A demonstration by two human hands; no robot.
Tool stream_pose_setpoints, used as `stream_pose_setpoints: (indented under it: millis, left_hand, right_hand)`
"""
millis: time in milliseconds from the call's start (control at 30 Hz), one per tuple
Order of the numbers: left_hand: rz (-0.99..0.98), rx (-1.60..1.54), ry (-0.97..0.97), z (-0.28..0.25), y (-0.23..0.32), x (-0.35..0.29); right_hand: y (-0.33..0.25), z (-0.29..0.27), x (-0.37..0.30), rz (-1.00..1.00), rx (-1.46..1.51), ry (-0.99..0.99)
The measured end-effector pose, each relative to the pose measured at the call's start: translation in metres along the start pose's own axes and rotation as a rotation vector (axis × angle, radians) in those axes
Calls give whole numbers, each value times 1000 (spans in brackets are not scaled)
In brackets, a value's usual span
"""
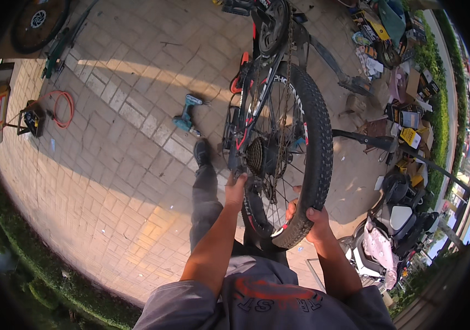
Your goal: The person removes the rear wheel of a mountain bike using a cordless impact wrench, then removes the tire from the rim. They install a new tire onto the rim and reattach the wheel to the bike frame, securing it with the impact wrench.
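A bicycle wheel with a knobby black tire (320, 143) stands in front of me, close to my body. My right hand (316, 224) is wrapped round the tire's near right part, with fingertips showing inside by the rim. My left hand (235, 190) grips the rear end of the bicycle frame (237, 165) beside the hub; some of its fingers are hidden. The cassette (255, 156) sits between the frame and the spokes. A rusty-looking chain (284, 118) runs down across the wheel. Farther off is the crank with a pedal (356, 85).
A teal cordless drill (185, 114) lies on the brick paving left of the bicycle. An orange hose (69, 110) is coiled at the far left. Cardboard boxes and litter (405, 115) pile up at the right. A parked scooter (380, 242) stands near my right arm.
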State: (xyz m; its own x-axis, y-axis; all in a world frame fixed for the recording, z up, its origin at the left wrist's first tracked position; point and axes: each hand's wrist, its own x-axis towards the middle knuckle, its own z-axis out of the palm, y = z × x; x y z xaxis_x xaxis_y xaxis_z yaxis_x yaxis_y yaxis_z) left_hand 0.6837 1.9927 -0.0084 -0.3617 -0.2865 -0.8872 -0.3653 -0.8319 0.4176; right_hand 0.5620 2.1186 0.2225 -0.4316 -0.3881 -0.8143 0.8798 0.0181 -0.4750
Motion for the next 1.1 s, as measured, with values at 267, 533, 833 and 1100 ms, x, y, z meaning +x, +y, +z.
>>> stream_pose_setpoints:
  millis: [267,533,833,1100]
  left_hand:
    - [23,-43,8,3,-6,0]
    - [-31,-8,-42,0,4,2]
    - [-35,52,-30,-4,6,0]
    - [-52,56,71,6,13,-5]
  right_hand:
    - [3,-7,3,-58,-43,-13]
    - [6,-3,1,-100,-100,-7]
    - [13,0,-1,-103,-57,0]
    - [11,0,0,-67,-8,26]
